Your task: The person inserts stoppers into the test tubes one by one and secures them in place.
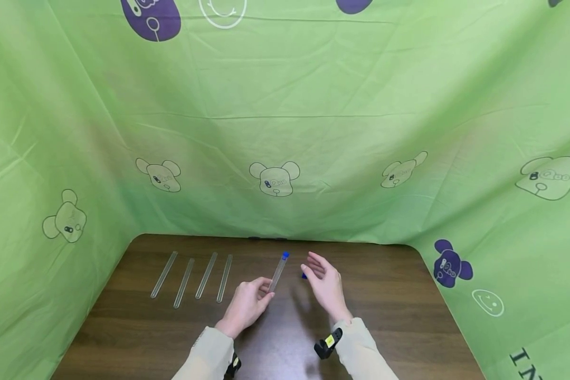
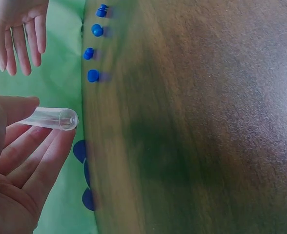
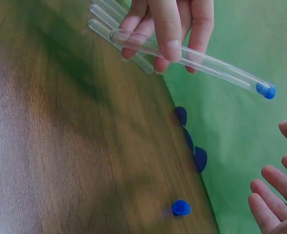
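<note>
My left hand (image 1: 260, 291) pinches the lower end of a clear tube (image 1: 278, 272) that slants up and away, a blue cap (image 1: 285, 255) on its far end. In the right wrist view the thumb and fingers grip the tube (image 3: 202, 62) above the table. The left wrist view shows the tube's rounded closed end (image 2: 58, 118) resting against my fingers (image 2: 26, 161). Just to the right, my right hand (image 1: 319, 272) hovers with fingers spread and relaxed, holding nothing. A loose blue cap (image 1: 304, 275) lies on the table beneath it.
Several bare clear tubes (image 1: 206, 275) lie side by side on the brown wooden table (image 1: 385, 316), left of my hands. Several blue caps (image 2: 92, 75) sit in a row near the far edge. Green printed cloth (image 1: 285, 105) walls in the table's back and sides.
</note>
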The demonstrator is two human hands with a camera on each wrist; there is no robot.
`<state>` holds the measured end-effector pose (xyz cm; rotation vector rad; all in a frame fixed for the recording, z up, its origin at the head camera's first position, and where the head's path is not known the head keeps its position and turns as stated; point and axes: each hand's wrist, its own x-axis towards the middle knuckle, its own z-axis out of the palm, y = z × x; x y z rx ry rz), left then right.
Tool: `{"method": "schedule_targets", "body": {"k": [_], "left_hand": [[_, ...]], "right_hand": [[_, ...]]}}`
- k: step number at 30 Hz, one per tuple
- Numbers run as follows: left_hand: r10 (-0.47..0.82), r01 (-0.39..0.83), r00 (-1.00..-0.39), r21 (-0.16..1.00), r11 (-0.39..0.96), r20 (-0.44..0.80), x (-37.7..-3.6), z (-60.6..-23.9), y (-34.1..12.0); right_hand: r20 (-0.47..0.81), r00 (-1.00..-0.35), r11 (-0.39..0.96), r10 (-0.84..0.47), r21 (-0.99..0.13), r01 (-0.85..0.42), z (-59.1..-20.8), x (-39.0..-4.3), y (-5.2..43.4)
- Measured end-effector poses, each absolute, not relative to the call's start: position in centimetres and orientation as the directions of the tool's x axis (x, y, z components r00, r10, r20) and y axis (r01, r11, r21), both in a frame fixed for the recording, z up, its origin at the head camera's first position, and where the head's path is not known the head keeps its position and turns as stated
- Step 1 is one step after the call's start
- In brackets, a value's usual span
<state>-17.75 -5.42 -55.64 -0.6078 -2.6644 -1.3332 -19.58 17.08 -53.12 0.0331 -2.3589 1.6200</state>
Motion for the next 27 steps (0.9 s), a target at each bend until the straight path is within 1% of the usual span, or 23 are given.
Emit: {"method": "schedule_targets", "body": {"k": [8,17,27], "left_hand": [[0.285,0.388,-0.920,0.737,0.553,0.270,-17.8,-56.2,-5.8],[0.235,0.396,-0.917,0.675,0.623,0.322,-17.8,-56.6,-6.2],[0.208,0.387,-0.918,0.644,0.660,0.338,-17.9,-57.2,-6.6]], "right_hand": [[0.231,-0.964,0.395,0.132,-0.904,-0.162,-53.4,-19.7,17.4],[0.214,-0.968,0.432,0.133,-0.892,-0.137,-53.9,-19.7,17.6],[0.193,-0.972,0.466,0.136,-0.878,-0.109,-54.3,-19.6,18.1]]}}
